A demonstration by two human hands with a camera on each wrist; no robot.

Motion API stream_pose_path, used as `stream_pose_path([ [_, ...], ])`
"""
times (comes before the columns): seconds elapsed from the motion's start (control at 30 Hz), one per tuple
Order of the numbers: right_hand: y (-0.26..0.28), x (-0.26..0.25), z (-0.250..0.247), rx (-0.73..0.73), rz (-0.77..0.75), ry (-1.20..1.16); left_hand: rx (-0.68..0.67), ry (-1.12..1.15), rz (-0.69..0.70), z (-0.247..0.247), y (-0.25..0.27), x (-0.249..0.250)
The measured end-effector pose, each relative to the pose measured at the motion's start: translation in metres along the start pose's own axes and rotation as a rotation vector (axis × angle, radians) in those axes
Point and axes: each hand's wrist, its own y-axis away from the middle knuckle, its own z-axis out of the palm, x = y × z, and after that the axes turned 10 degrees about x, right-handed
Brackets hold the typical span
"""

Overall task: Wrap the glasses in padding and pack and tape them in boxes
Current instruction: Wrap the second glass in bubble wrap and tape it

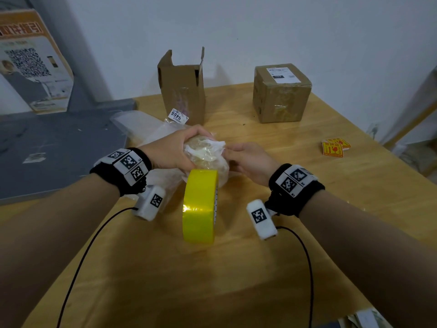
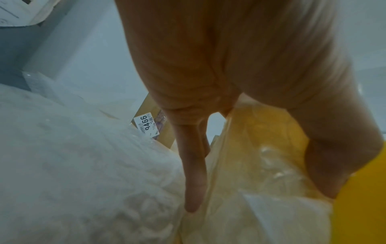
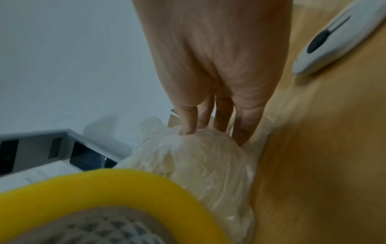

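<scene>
A glass wrapped in white padding and clear tape [image 1: 208, 159] lies on the wooden table [image 1: 295, 162], just beyond a yellow tape roll [image 1: 201, 209] that stands on its edge. My left hand [image 1: 182, 147] grips the bundle from the left, fingers curled over its top. My right hand [image 1: 233, 155] holds the crumpled right end. In the left wrist view a finger and the thumb clasp the bundle [image 2: 261, 165] beside the roll [image 2: 359, 206]. In the right wrist view my right hand [image 3: 213, 137] closes thumb and fingers on the bundle [image 3: 208, 165] behind the roll [image 3: 104, 184].
An open cardboard box [image 1: 182, 91] with a 9466 label stands behind the bundle. At the back right sits a sealed box [image 1: 281, 93]. Loose padding sheets [image 1: 142, 126] lie to the left, fragile stickers [image 1: 334, 147] to the right. A grey platform [image 1: 59, 143] adjoins the table's left side.
</scene>
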Motion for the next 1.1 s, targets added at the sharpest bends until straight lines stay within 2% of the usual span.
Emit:
stream_pose_path([
  [0.07, 0.001, -0.003, 0.002, 0.067, -0.098, 0.137, 0.016, 0.015, 0.003, 0.0, 0.004, -0.002],
  [0.17, 0.0, -0.007, 0.0, 0.242, -0.305, 0.447, 0.039, 0.028, 0.032, 0.0, 0.008, -0.005],
  [0.2, -0.001, -0.01, -0.001, 0.216, -0.327, 0.505, 0.047, 0.027, 0.044, 0.0, 0.009, -0.005],
  [0.3, 0.001, -0.01, 0.002, 0.0, -0.288, 0.547, 0.066, 0.051, 0.054, -0.001, 0.015, -0.007],
  [0.4, 0.002, -0.009, 0.008, 0.041, -0.321, 0.616, 0.112, 0.088, 0.061, 0.0, 0.022, -0.008],
  [0.63, 0.003, -0.008, -0.001, -0.084, -0.058, 0.171, 0.177, 0.087, 0.068, -0.001, 0.03, -0.016],
  [0.8, -0.002, 0.003, 0.0, -0.035, 0.123, -0.003, 0.203, 0.116, 0.052, 0.0, 0.032, -0.017],
  [1.1, -0.008, 0.015, 0.003, 0.014, 0.321, -0.212, 0.221, 0.171, 0.045, 0.0, 0.035, -0.023],
])
